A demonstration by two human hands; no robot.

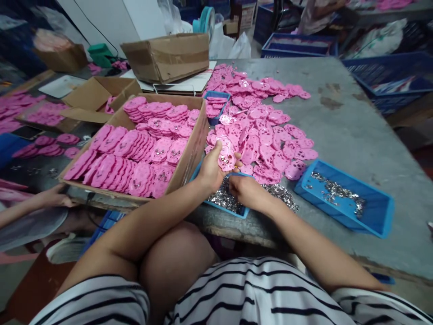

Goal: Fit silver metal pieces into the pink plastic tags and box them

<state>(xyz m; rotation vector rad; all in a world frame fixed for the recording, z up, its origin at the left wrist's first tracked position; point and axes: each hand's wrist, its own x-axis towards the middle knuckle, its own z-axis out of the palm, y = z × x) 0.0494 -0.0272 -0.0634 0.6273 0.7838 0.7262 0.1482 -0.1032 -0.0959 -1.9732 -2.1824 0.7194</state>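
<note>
The left hand (pixel 210 170) grasps a pink plate (pixel 225 149) just above the far edge of the small blue tray (pixel 244 214), thumb on the face and fingertips showing at the opposite edge. The plate's long axis points roughly away from the person, the far end leaning slightly left; shiny bits show at its near end. The right hand (pixel 245 189), fingers curled, is over the tray's right side and nearer its metal pieces (pixel 221 198); whether it pinches any is hidden. From this hand, the plate lies just beyond and leftward. Loose pink plates (pixel 265 133) spread beyond the tray.
</note>
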